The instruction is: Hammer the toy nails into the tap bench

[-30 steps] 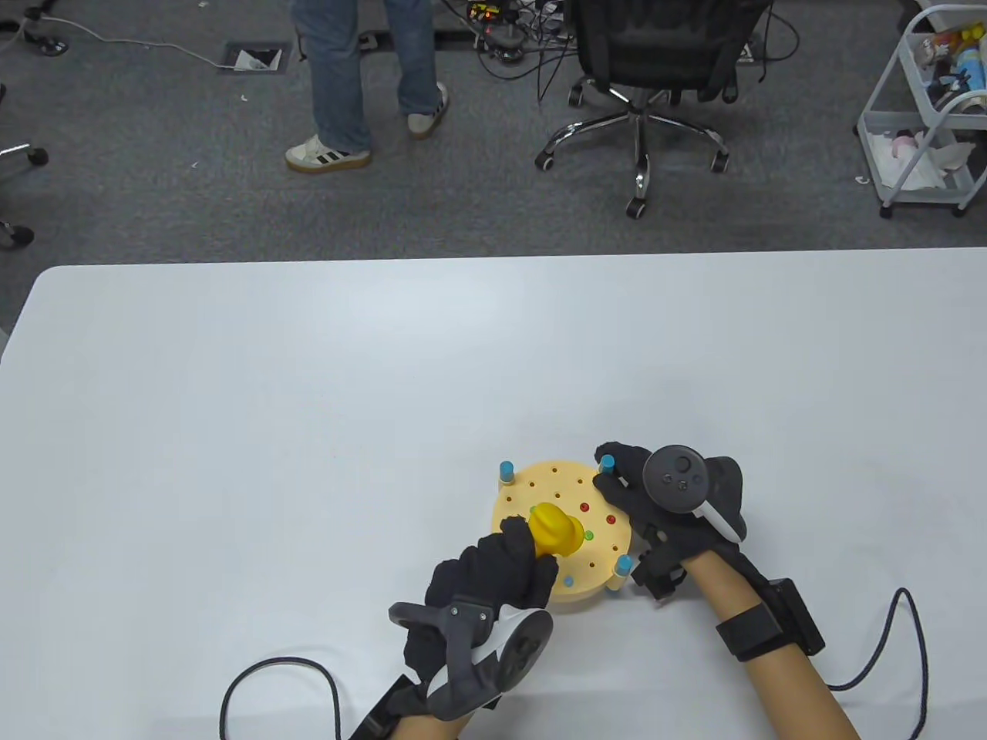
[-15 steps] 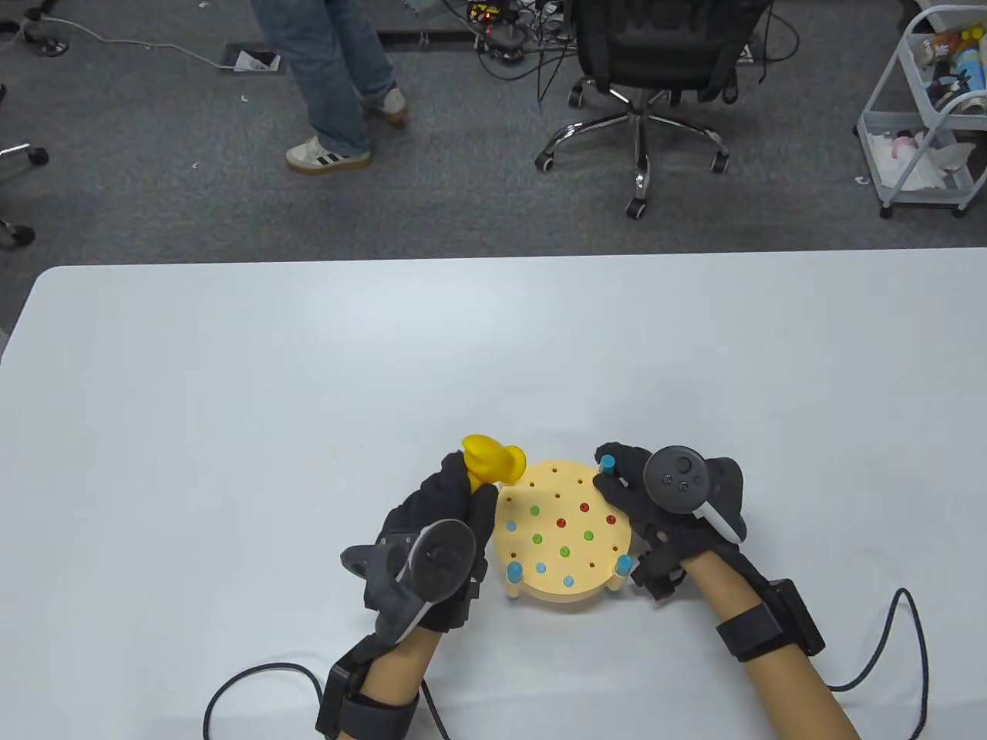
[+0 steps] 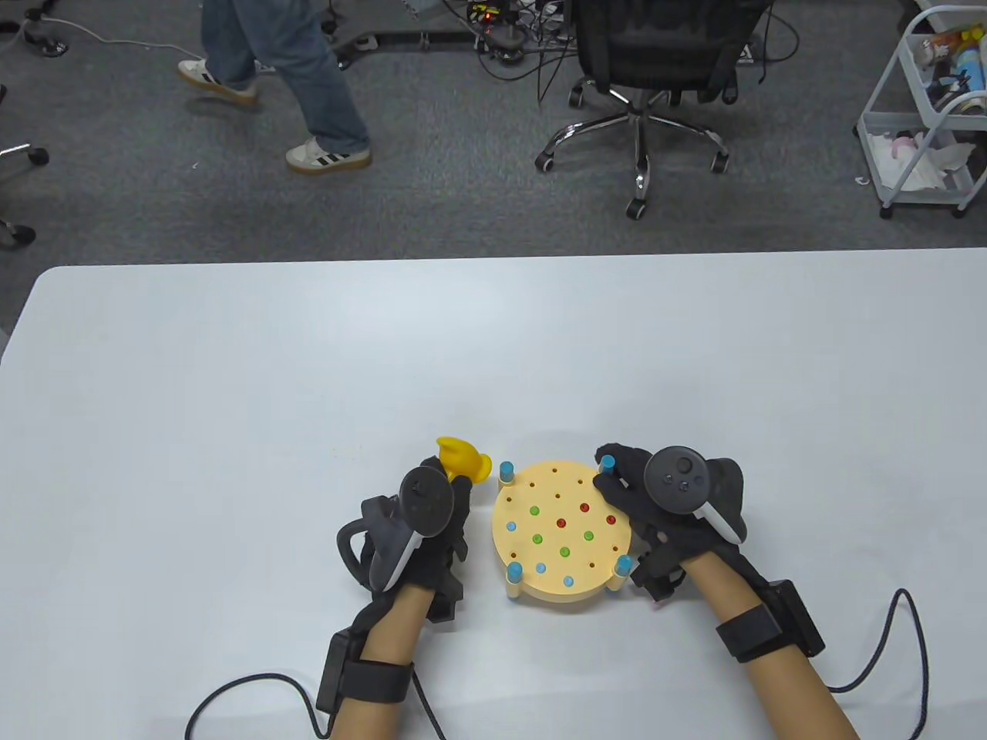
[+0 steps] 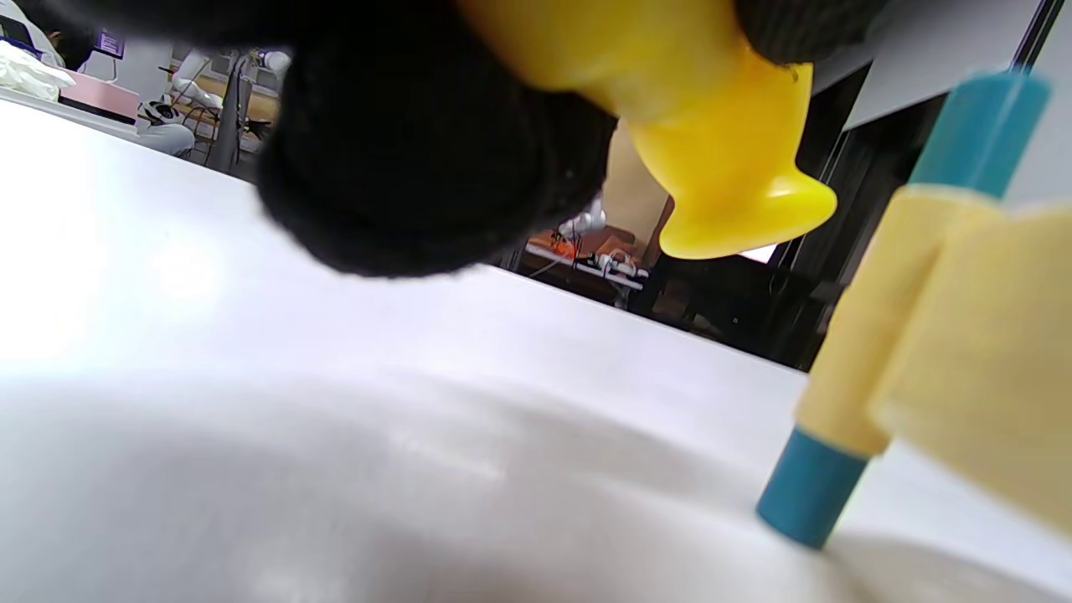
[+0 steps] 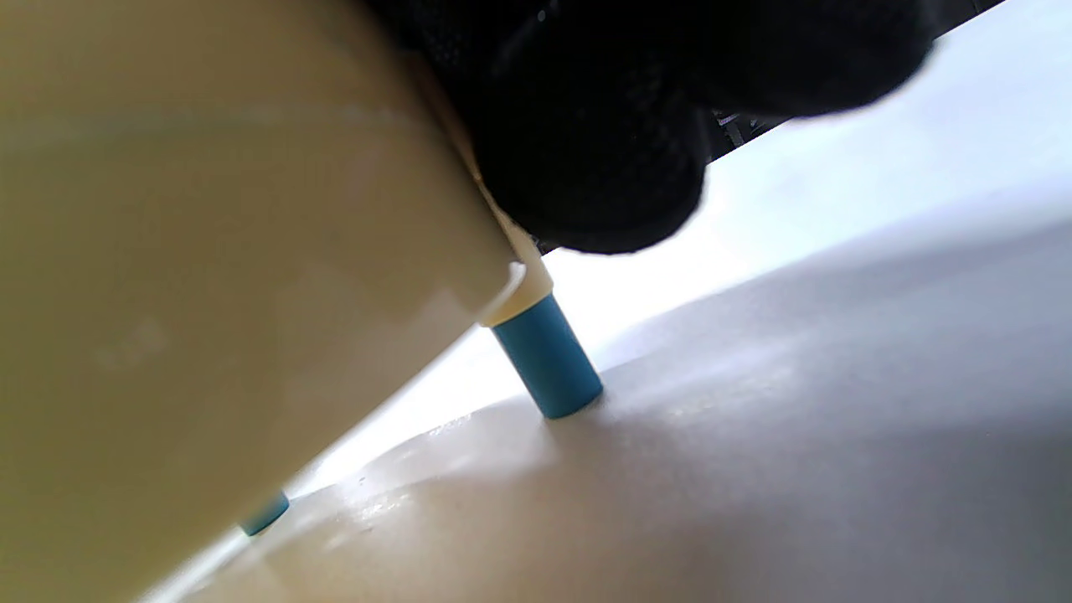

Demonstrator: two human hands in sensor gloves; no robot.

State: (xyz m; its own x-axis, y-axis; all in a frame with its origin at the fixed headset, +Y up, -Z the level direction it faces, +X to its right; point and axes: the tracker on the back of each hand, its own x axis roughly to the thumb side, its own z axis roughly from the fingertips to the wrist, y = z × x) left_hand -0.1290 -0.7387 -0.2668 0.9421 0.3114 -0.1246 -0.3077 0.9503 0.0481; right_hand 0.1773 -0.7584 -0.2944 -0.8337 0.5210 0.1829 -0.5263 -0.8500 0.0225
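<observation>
2 hands engaged: left hand [image 3: 420, 532] grips yellow hammer [image 3: 463, 458] at bench's [image 3: 563, 532] 10 o'clock, right hand [image 3: 663, 509] clasps rim; strike squarely.

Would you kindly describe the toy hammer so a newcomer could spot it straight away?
On the white table, find the round bench. Just left of it, the left hand grips the hammer, the only bright yellow thing there.

Bench [image 3: 561, 532] top between hands: unobstructed
</observation>
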